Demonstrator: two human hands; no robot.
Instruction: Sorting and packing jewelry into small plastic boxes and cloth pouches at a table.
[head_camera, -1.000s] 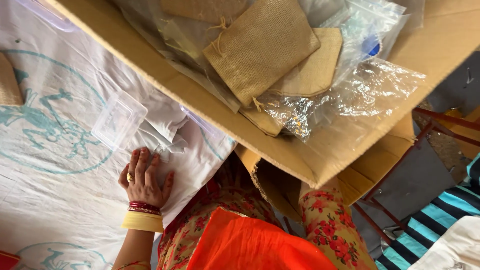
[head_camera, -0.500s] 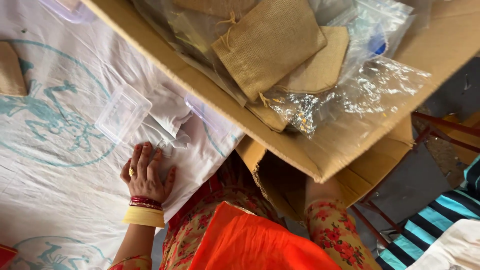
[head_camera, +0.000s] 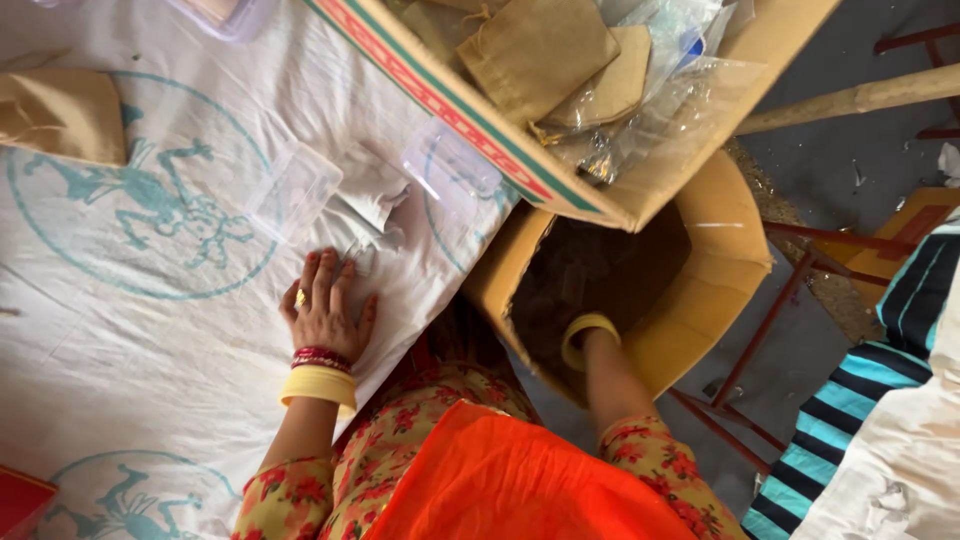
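White printed cloth (head_camera: 150, 380) covers the whole work surface, teal animal emblems stamped across it. Above it, a big cardboard box (head_camera: 480, 120) with a red and green striped edge juts in, packed with 2 tan burlap pouches (head_camera: 545, 50) and crinkled clear plastic bags (head_camera: 680, 90). That box overhangs and partly blocks a second, open cardboard box (head_camera: 700, 290) below the table edge. The right hand (head_camera: 575, 300) is plunged into its dark interior, hidden past the yellow bangle, so I cannot tell whether it's closed or spread. The left hand (head_camera: 325, 310) lies flat on the cloth, fingers together, gripping nothing. Just beyond its fingertips sit 2 clear plastic containers (head_camera: 295, 190) and crumpled white paper (head_camera: 370, 190).
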